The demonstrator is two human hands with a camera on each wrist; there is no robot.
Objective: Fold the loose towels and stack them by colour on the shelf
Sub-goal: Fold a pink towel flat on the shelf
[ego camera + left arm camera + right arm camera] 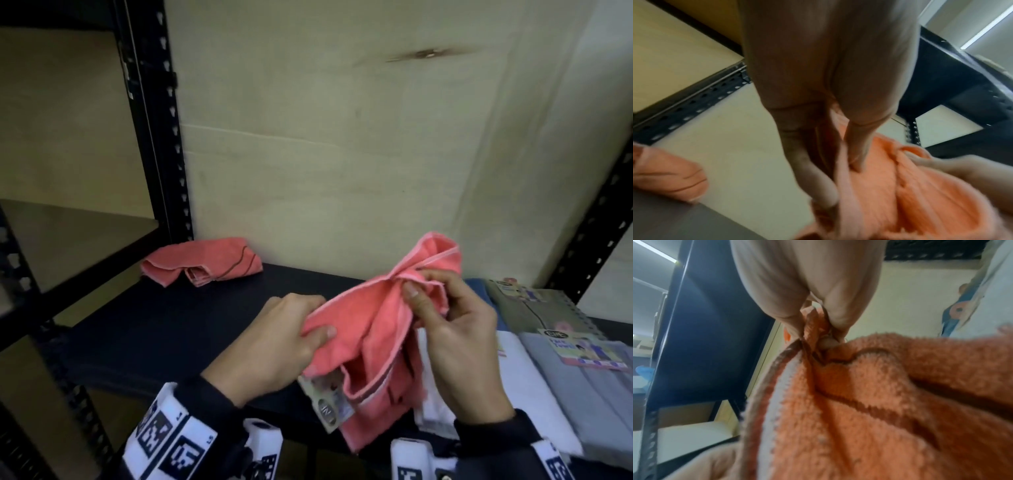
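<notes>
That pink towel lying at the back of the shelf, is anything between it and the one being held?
Only bare dark shelf separates the folded pink towel from the held towel, as the head view shows.

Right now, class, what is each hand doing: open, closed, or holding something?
Left hand: closed, gripping one edge of the pink towel.
Right hand: closed, pinching the same pink towel's bunched upper edge.

Head view looks down, forward over shelf [171, 318]; wrist views close, sharing pink towel [370, 329].
</notes>
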